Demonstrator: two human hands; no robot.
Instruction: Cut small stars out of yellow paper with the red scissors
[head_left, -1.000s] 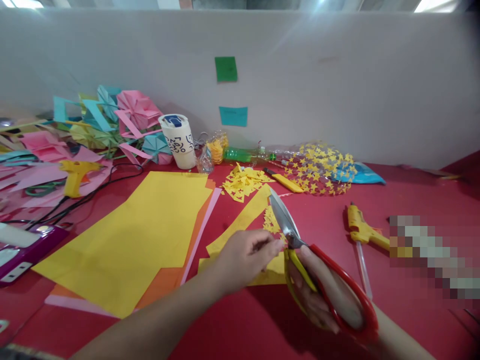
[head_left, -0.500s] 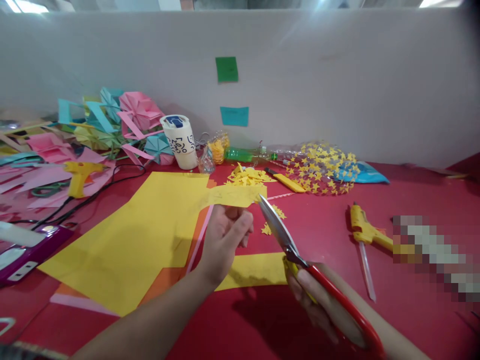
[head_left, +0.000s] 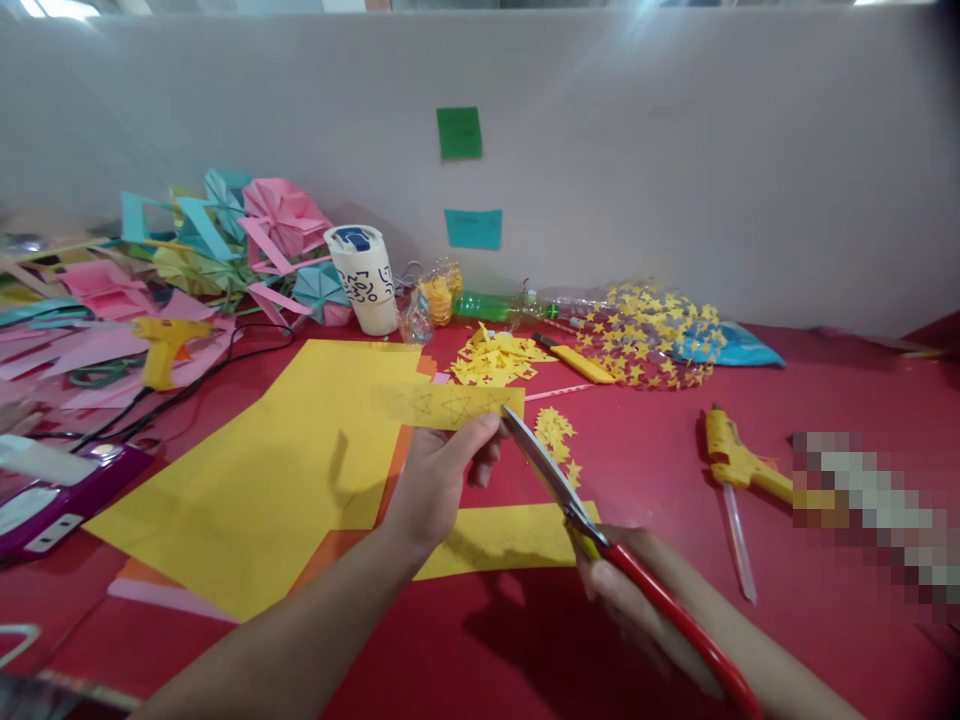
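Pinched in my left hand (head_left: 435, 470) is a yellow paper strip (head_left: 442, 405) with stars drawn on it in dark line. My right hand (head_left: 637, 590) grips scissors (head_left: 551, 475) with red handles, and their blade tips touch the strip's right end near my left thumb. Below the hands a second yellow strip (head_left: 510, 545) lies on the red table. Small cut yellow stars (head_left: 555, 432) lie just right of the blades. Behind the held strip is a heap of yellow paper scraps (head_left: 495, 355).
Large yellow sheets (head_left: 300, 460) lie at left. One glue gun (head_left: 731, 455) rests at right, another (head_left: 165, 350) at left near folded paper flowers (head_left: 281, 220). At the back are a white cup (head_left: 364, 285), a yellow cutter (head_left: 581, 362) and a star-covered clear bottle (head_left: 649, 335).
My left hand has moved slightly left, and the strip has turned so its drawn stars show. The scissor tips have shifted left and down onto its end.
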